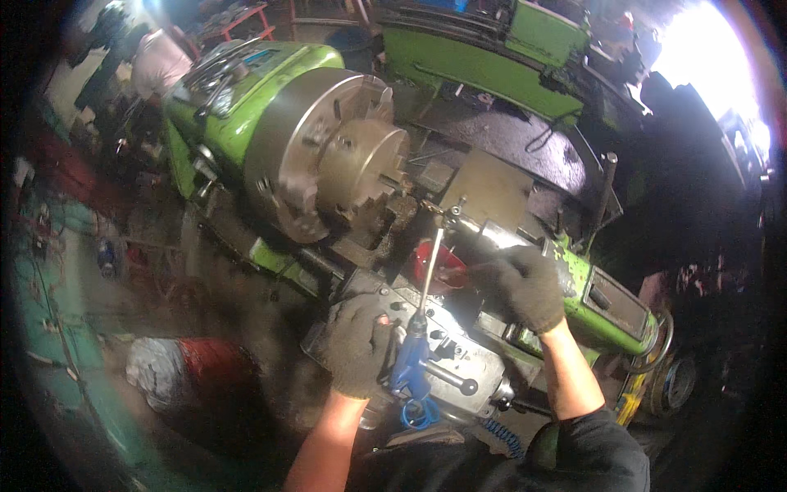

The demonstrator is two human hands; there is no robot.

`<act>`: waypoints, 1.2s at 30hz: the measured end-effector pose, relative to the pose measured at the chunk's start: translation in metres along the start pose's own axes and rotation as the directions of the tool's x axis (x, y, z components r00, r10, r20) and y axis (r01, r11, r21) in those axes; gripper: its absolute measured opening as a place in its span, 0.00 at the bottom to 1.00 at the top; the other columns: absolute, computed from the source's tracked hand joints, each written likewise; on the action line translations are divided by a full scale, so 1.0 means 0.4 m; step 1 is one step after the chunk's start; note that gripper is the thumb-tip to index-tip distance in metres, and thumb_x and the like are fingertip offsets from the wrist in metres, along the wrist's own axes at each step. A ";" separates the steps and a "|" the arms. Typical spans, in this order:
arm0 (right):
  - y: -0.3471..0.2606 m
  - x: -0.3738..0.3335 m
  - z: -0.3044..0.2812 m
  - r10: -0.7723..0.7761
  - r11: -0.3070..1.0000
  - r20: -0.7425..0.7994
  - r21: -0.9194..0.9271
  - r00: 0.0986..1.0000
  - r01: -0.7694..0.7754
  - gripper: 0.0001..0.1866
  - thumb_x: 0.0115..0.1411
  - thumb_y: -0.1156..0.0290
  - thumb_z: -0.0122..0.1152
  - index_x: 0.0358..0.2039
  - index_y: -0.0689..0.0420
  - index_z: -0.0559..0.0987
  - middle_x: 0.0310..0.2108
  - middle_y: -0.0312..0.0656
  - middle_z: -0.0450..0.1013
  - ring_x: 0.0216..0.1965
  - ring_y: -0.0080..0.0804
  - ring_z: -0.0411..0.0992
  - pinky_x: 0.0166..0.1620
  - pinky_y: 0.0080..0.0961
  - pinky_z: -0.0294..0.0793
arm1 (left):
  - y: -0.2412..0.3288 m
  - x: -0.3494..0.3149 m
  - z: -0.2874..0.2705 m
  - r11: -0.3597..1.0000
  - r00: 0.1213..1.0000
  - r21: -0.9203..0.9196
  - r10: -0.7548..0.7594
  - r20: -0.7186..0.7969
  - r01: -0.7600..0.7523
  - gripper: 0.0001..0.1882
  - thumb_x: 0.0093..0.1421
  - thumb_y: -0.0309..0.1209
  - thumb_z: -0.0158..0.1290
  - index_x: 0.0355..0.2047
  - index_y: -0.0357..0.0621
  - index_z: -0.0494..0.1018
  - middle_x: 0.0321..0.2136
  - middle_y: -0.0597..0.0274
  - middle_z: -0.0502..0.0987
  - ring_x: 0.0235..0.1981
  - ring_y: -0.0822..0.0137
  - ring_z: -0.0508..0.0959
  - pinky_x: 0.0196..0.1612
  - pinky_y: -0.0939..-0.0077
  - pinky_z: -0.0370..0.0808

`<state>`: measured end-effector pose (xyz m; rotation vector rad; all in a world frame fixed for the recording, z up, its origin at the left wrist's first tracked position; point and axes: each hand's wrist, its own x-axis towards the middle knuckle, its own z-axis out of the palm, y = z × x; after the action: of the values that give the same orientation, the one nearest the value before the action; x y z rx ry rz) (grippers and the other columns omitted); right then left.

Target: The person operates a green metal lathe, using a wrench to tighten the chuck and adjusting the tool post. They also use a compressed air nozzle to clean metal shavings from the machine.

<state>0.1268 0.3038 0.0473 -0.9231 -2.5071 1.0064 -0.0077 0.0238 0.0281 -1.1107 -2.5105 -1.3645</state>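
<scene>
My left hand [357, 344], in a dark work glove, is closed at the front of the lathe's grey carriage [471, 365]. What its curled fingers hold is hidden. Just right of it stands a blue air blow gun [410, 361], its long metal nozzle pointing up and away; I cannot tell whether the hand touches it. My right hand [529, 287], gloved too, is over the near side of the tailstock [602, 307], beside a red bowl [438, 266]. Its fingers are dark and smeared. Beyond the nozzle tip, a drill bit [432, 207] points toward the large chuck [361, 164].
The green headstock [221, 123] carries the chuck at the far left. Behind the bed lies a chip tray [516, 143], with another green machine [475, 66] beyond. A blue coiled hose [504, 439] hangs near my body. A red and grey bundle [188, 369] lies at the lower left.
</scene>
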 end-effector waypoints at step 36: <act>-0.079 0.298 0.049 -0.514 0.670 0.099 -0.575 0.852 0.470 0.14 0.65 0.69 0.64 0.50 0.54 0.88 0.44 0.50 0.84 0.45 0.57 0.82 0.51 0.51 0.82 | -0.052 -0.025 0.027 0.994 0.995 0.090 0.071 -0.065 -0.065 0.13 0.66 0.34 0.60 0.45 0.39 0.79 0.48 0.46 0.81 0.51 0.41 0.80 0.58 0.44 0.77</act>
<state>0.0133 0.3546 0.0581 -0.3256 -2.8053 0.0122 -0.0106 0.0193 0.0030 -1.1028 -2.4354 -1.2409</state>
